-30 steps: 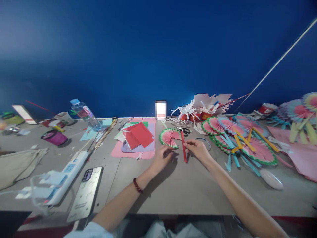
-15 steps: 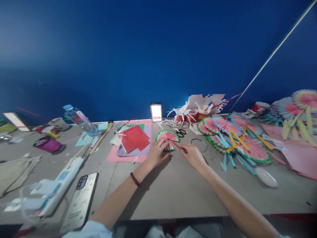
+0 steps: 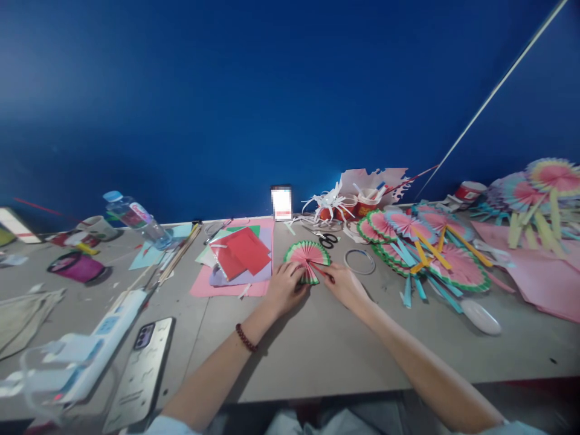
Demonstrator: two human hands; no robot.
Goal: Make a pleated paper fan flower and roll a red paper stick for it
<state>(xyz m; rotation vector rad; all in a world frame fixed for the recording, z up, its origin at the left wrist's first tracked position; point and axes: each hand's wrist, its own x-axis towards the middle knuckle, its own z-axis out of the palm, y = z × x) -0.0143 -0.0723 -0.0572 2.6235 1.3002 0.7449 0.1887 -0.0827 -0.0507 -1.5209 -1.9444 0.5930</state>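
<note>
A pleated paper fan, pink with a green rim like a watermelon, lies spread on the table before me. My left hand is closed on its lower left part, with the fingertips near the fan's centre. From that centre a thin red strip runs toward my right hand, which pinches its outer end beside the fan's right edge. Whether the strip is stuck to the fan I cannot tell. Black-handled scissors lie just behind the fan, and a roll of clear tape is right of my right hand.
Finished-looking fans with coloured strips pile up at right, near a white oval object. Coloured paper sheets lie at left. Farther left are a bottle, a power strip and a phone. A lit screen leans on the wall.
My right hand has moved slightly closer to the fan's centre, with the red strip in its fingers. The fan lies a little nearer to me, and the view has shifted slightly.
</note>
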